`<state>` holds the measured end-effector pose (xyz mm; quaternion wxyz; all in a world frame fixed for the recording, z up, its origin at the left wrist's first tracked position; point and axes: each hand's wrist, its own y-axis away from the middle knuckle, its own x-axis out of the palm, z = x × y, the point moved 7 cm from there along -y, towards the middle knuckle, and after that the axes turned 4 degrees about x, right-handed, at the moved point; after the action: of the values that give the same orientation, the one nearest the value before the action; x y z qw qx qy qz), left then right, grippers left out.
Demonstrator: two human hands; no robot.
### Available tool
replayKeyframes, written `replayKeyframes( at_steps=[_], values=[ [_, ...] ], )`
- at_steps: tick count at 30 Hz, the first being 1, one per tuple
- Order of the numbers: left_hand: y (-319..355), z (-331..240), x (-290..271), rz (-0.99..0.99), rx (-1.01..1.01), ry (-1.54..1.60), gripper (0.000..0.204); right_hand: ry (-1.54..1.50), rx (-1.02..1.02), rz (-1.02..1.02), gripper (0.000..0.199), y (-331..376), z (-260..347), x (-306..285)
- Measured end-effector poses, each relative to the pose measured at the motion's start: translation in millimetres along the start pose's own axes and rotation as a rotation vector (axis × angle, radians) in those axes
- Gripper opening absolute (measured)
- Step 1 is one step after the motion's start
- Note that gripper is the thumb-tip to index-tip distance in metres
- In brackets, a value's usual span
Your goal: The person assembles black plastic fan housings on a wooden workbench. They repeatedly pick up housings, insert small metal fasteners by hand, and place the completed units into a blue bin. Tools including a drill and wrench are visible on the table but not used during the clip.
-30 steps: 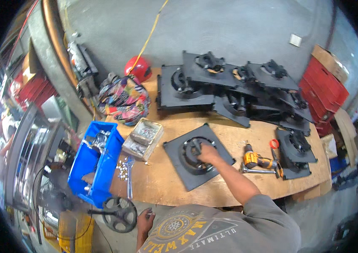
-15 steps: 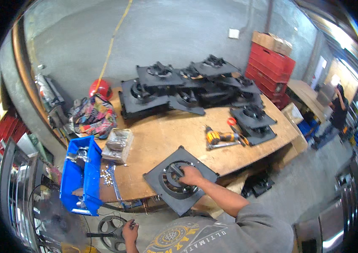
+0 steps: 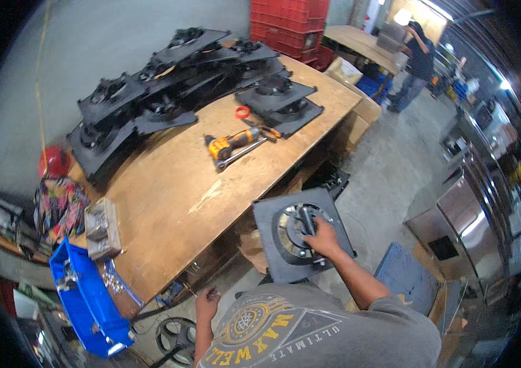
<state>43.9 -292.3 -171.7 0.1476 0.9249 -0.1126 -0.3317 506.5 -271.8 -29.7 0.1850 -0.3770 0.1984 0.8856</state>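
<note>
My right hand [image 3: 323, 238] grips the dark bar across the middle of a black square plate with a round ringed opening [image 3: 269, 236]. The plate is held tilted off the table's near edge, in front of my body, with the floor behind it. My fingers wrap round the bar, and part of the ring is hidden under the hand. Low in front of my shirt, my left hand [image 3: 207, 302] hangs with loosely bent fingers slightly apart and no visible object in it. It is nearest to the table's near edge and a black wheel [image 3: 176, 340].
On the wooden table [image 3: 174, 214] lie stacked black plates [image 3: 110, 98], a yellow-black power drill [image 3: 226, 146], and a red tape ring [image 3: 242, 112]. A blue bin [image 3: 88, 306] and box of small parts [image 3: 102, 227] stand left. Another person [image 3: 417, 64] stands far right.
My right hand has lifted the black plate off the table's near edge and carried it right, tilting it. My view has turned right. My left hand stays low near my body.
</note>
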Motion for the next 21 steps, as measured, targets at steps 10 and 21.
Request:
replayKeyframes(
  at_steps=[10, 21],
  values=[
    [-194, -374, 74, 0.305, 0.612, -0.154, 0.041, -0.113, 0.501, -0.031, 0.062, -32, -230, -72],
    [-386, -496, 284, 0.304, 1.101, -0.727, 0.068, 0.243, 0.261, 0.446, 0.05, -310, -454, 41]
  ],
)
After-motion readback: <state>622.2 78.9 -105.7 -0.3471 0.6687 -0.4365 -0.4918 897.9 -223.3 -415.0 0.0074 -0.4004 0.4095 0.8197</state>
